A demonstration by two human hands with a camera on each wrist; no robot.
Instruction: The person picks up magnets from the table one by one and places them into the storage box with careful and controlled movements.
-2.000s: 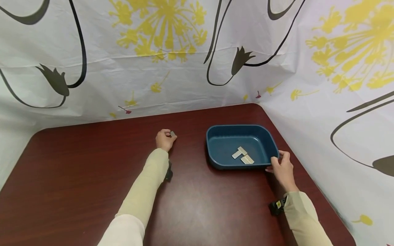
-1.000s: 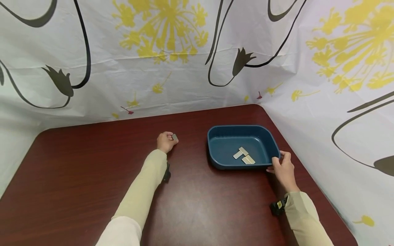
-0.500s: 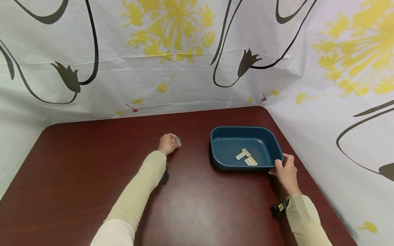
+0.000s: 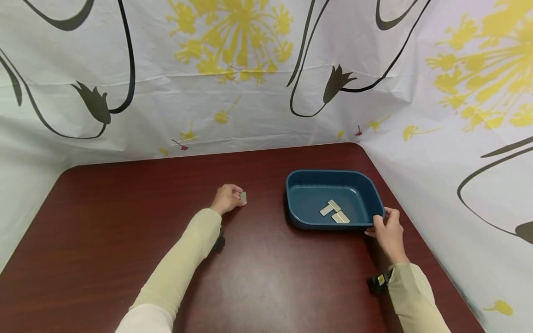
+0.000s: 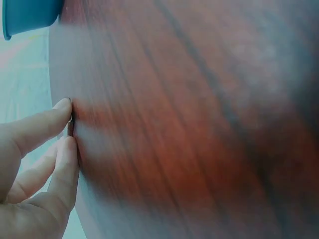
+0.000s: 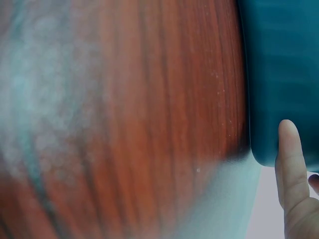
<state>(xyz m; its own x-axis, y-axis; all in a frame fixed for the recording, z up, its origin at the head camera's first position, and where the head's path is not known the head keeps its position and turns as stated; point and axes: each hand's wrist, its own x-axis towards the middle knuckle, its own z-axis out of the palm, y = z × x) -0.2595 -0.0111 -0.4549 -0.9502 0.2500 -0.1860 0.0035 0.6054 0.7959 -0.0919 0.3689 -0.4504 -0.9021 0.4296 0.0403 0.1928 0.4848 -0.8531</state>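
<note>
My left hand (image 4: pixel 226 199) pinches a small flat grey metallic rectangular piece (image 4: pixel 243 198) between thumb and fingers, left of the blue bin. From the left wrist, the piece shows only as a thin dark edge at the fingertips (image 5: pixel 64 103), close over the table surface. The blue rectangular bin (image 4: pixel 308 192) stands at the back right, with several similar pale metallic pieces (image 4: pixel 334 206) lying flat on its floor. At the bin's near right corner, my right hand (image 4: pixel 389 236) grips the rim, thumb over it; in the right wrist view a finger (image 6: pixel 290 144) lies along the outer wall.
A dark red-brown wooden table (image 4: pixel 266 277) with rounded far corners lies under everything. White cloth (image 4: pixel 250 115) with yellow and grey flower print hangs behind it and along its right side. A small black camera (image 4: pixel 378 283) sits on the right wrist.
My left hand has drawn slightly nearer and turned, keeping the small metallic piece in its fingers. The head view has shifted a little. My right hand stays on the bin's corner.
</note>
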